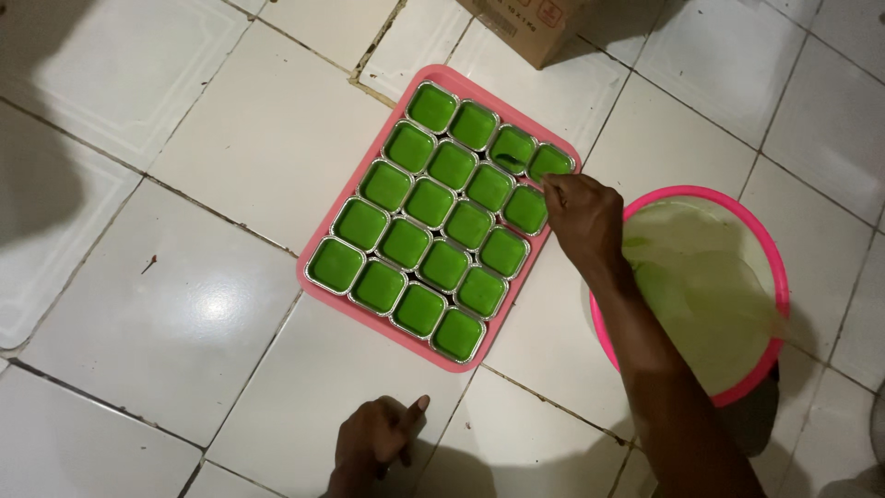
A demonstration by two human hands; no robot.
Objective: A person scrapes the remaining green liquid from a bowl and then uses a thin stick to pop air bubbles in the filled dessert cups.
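The right hand (581, 217) is pinching, seemingly, a foil cup (526, 208) of green batter on the pink tray (324, 217); the left hand (378, 432) is resting loosely curled and empty on the tiled floor (230, 138).

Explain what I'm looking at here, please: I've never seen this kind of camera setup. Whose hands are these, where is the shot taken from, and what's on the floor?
There is no machine here. One camera, worn on a person's head, looks straight down at their own two bare hands over a white tiled floor.

A pink tray lies on the floor. It holds small square foil cups packed close in rows, each filled with bright green liquid.

The right hand reaches to the tray's far right corner, fingertips at the edge of one cup. Whether it grips something small cannot be told. The left hand rests on the floor below the tray, holding nothing.

Right of the tray stands a pink-rimmed basin of pale green liquid. A cardboard box shows at the top edge.
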